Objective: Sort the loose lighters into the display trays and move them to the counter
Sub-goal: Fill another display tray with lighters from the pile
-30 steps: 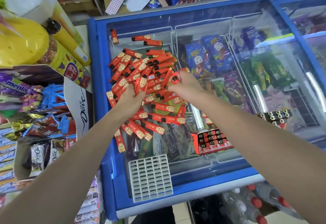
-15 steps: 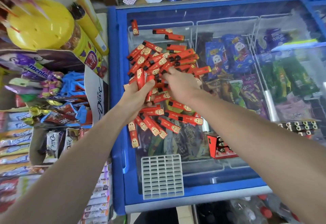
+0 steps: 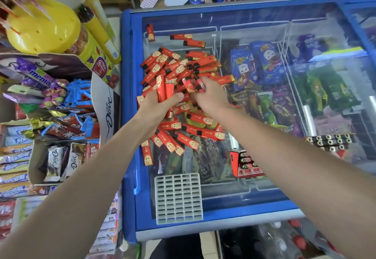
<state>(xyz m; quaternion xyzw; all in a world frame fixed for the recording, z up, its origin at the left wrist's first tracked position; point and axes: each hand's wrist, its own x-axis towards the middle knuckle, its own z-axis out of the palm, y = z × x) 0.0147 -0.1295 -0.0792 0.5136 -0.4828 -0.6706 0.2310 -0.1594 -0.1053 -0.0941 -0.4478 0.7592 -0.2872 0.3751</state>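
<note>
Left hand (image 3: 156,104) grasps a bundle of upright lighters (image 3: 165,91), collecting them for the empty tray (image 3: 178,197) at six o'clock; right hand (image 3: 209,95) pinches one more

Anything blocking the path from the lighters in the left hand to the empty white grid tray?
Nothing visible does. The left hand grips a bundle of red lighters above the loose pile on the freezer lid. The white grid tray lies nearer the person on the same glass, its slots empty; only scattered lighters lie flat between.
</note>
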